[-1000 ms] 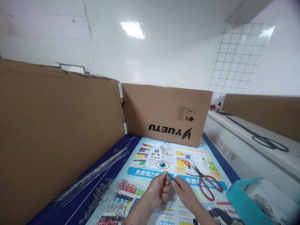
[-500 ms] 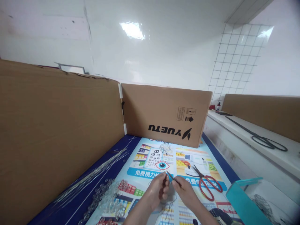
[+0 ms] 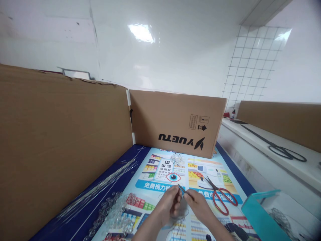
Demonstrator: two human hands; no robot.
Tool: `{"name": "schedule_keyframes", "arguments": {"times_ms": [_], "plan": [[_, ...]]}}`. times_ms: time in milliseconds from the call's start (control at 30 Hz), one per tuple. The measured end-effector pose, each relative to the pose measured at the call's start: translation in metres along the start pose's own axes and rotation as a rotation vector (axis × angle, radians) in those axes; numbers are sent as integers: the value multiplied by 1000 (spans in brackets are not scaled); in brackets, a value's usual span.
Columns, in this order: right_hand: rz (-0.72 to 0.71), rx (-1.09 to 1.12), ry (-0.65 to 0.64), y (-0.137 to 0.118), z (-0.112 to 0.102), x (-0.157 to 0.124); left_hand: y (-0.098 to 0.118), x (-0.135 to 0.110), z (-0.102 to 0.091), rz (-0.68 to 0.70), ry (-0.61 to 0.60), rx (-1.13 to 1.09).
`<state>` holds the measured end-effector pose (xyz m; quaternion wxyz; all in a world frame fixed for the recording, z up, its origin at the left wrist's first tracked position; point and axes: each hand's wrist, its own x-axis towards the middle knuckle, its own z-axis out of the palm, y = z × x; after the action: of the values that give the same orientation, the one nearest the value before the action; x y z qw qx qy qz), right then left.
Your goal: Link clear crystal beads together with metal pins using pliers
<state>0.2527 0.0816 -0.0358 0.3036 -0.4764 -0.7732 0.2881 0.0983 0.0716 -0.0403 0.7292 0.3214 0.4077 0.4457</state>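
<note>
In the middle of the lower view my right hand point(image 3: 198, 202) grips a slim dark pointed tool point(image 3: 181, 188), its tip aimed up and left. Whether it is tweezers or pliers I cannot tell. My left hand point(image 3: 169, 203) is closed beside the tip, thumb and fingers pinched; what they hold is too small to make out. Under the hands lie thin bent wire pieces point(image 3: 179, 228) on a printed sheet point(image 3: 160, 185). A pile of clear beads point(image 3: 114, 212) is left of my left hand. Red-handled scissors point(image 3: 218, 192) rest with blades open to the right.
A bundle of long straight wires point(image 3: 100, 187) lies along the left. Farther back is a small tangle of clear beads and wire point(image 3: 177, 158). Cardboard walls point(image 3: 175, 117) stand behind and left. A teal box point(image 3: 263, 212) holding wire rings sits front right, near a white ledge point(image 3: 273, 134).
The tool's tip has shifted very slightly relative to the left fingers. Both hands stay in nearly the same place, and the view has moved a little.
</note>
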Motion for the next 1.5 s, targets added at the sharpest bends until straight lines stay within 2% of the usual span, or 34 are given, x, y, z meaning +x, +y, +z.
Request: {"name": "schedule_keyframes", "arguments": {"times_ms": [133,467,600,900,1267,1367,1500], "plan": [[-4,-20,-2,2,0,-1,-3,3,-2,12,-32,16],[-22,-90,43,4,3,0,0,2,0,-5,16,25],[-41,-82,62,5,3,0,2,1,1,12,0,13],[-40,-84,156,12,6,1,3,1,2,5,-6,24],[-62,-47,250,10,9,-3,-4,7,-3,71,-4,-7],[-57,-44,260,13,11,-4,0,5,-2,87,19,-1],[-62,-32,267,16,12,-3,8,3,-4,143,122,26]]}}
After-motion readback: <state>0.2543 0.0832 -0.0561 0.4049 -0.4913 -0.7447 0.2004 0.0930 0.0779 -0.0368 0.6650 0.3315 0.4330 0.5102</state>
